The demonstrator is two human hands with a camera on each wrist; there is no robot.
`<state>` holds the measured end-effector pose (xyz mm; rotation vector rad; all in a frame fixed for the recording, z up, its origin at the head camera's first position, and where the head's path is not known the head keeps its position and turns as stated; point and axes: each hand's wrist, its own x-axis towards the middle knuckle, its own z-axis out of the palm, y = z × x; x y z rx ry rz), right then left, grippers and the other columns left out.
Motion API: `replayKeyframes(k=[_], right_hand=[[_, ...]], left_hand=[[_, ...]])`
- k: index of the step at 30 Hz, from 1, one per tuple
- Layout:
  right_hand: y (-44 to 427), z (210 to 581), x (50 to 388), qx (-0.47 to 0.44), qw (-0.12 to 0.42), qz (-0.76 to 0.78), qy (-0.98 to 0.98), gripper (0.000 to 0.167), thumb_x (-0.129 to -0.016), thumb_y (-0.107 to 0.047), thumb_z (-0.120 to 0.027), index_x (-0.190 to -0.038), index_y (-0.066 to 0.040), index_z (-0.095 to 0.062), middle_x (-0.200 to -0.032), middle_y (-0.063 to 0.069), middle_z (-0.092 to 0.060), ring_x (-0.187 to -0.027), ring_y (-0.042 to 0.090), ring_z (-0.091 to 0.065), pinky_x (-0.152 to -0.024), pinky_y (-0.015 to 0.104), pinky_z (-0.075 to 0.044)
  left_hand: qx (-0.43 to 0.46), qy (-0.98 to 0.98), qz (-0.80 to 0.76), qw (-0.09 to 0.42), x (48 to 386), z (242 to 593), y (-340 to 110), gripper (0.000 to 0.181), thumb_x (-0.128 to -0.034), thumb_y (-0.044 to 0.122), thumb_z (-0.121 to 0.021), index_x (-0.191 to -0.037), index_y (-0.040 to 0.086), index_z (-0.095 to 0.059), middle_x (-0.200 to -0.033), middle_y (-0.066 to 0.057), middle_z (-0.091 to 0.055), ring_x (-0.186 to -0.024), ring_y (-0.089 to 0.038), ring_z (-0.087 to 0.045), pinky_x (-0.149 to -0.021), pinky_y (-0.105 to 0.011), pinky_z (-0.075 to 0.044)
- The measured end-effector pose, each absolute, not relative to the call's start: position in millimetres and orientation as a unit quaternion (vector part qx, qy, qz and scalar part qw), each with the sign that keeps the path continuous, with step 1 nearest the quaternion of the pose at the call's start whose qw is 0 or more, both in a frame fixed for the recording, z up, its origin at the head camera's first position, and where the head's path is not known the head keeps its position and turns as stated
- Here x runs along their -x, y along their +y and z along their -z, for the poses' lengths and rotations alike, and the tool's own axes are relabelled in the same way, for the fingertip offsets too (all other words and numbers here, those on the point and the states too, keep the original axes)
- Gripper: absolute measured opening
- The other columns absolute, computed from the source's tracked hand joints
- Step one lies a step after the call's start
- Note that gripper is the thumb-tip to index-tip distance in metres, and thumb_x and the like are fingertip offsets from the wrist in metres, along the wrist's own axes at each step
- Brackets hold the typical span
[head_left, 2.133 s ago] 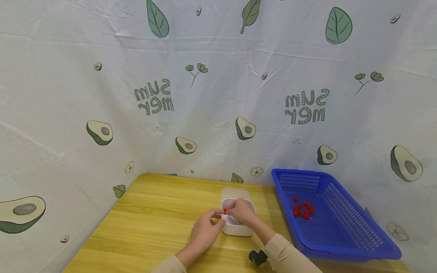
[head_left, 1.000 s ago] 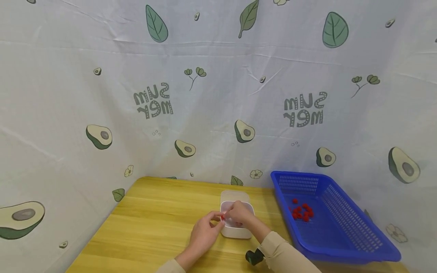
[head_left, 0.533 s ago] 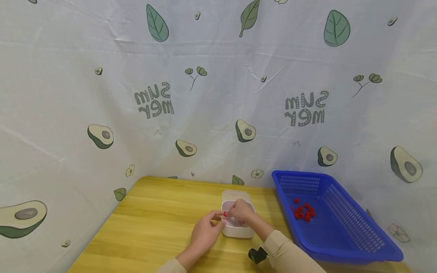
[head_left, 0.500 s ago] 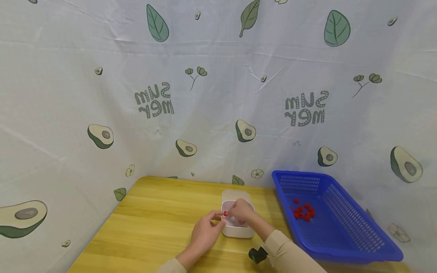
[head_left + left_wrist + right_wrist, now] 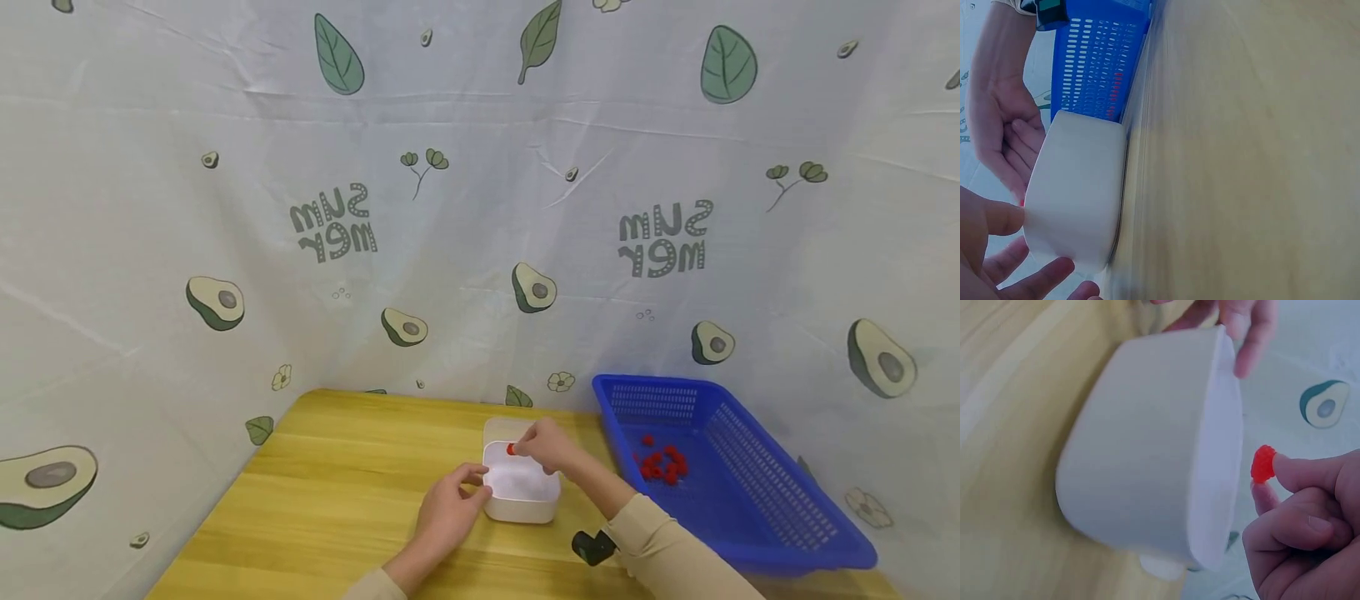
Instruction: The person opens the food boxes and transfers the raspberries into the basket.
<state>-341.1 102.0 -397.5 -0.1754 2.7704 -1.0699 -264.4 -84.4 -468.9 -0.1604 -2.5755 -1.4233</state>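
Note:
A red raspberry, bumpy all over, is pinched between the thumb and a fingertip of my right hand. That hand is over the back right part of a white box, with the raspberry near the back rim. The box's lid is flipped open behind it, partly hidden by the right hand. My left hand is at the box's left side, its fingers loosely bent and fingertips touching the wall and rim. In the left wrist view the left thumb lies along the rim.
A large blue plastic basket stands on the wooden table at the right, with several red raspberries at its left end. A black device sits at the right wrist. A patterned white cloth hangs behind.
My right hand has lifted from low inside the box, near the left fingertips, and moved right and back, carrying the raspberry. The left hand has stayed at the box's left side.

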Motion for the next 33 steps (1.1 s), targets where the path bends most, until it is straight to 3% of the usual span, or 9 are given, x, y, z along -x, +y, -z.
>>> replayKeyframes(k=[3,6,9,27,33], right_hand=[[115,387,341,0.054,0.077,0.36,0.928,0.017,-0.09,-0.016,-0.072,-0.098,-0.002,-0.078,-0.076,0.002,-0.064,-0.049,0.012,-0.033,-0.045,0.022,-0.034],[128,376,341,0.053,0.071,0.358,0.929,0.016,-0.091,-0.016,-0.071,-0.094,-0.001,-0.077,-0.06,-0.004,-0.047,-0.045,0.01,-0.028,-0.042,0.022,-0.029],[140,368,342,0.051,0.07,0.356,0.93,0.015,-0.093,-0.017,-0.07,-0.09,-0.003,-0.075,-0.055,-0.006,-0.032,-0.044,0.009,-0.025,-0.043,0.022,-0.026],[229,339,358,0.041,0.044,0.307,0.95,0.022,-0.094,-0.018,-0.067,-0.08,-0.002,-0.073,-0.055,-0.006,-0.03,-0.047,0.009,-0.03,-0.048,0.025,-0.031],[260,344,360,0.055,0.035,0.271,0.96,0.036,-0.093,-0.016,-0.067,-0.059,-0.009,-0.057,-0.054,-0.007,-0.03,-0.049,0.009,-0.029,-0.05,0.026,-0.03]], left_hand=[[0.054,-0.867,0.487,0.091,265,470,-84,0.025,-0.0906,0.031,-0.074,-0.115,0.026,-0.071,-0.104,0.006,-0.073,-0.08,-0.008,-0.06,-0.066,-0.03,-0.046],[0.049,-0.864,0.493,0.087,264,470,-83,0.025,-0.0902,0.031,-0.074,-0.115,0.027,-0.072,-0.104,0.007,-0.073,-0.081,-0.008,-0.061,-0.067,-0.03,-0.046],[0.047,-0.865,0.491,0.091,263,471,-84,0.025,-0.0898,0.03,-0.074,-0.115,0.026,-0.072,-0.103,0.007,-0.073,-0.081,-0.008,-0.062,-0.067,-0.03,-0.046],[0.053,-0.865,0.49,0.097,260,469,-86,0.026,-0.0898,0.03,-0.073,-0.115,0.026,-0.072,-0.102,0.007,-0.073,-0.084,-0.009,-0.063,-0.068,-0.032,-0.048],[0.055,-0.863,0.493,0.094,260,468,-87,0.026,-0.0904,0.031,-0.072,-0.116,0.025,-0.072,-0.103,0.006,-0.073,-0.085,-0.01,-0.063,-0.068,-0.032,-0.048]])
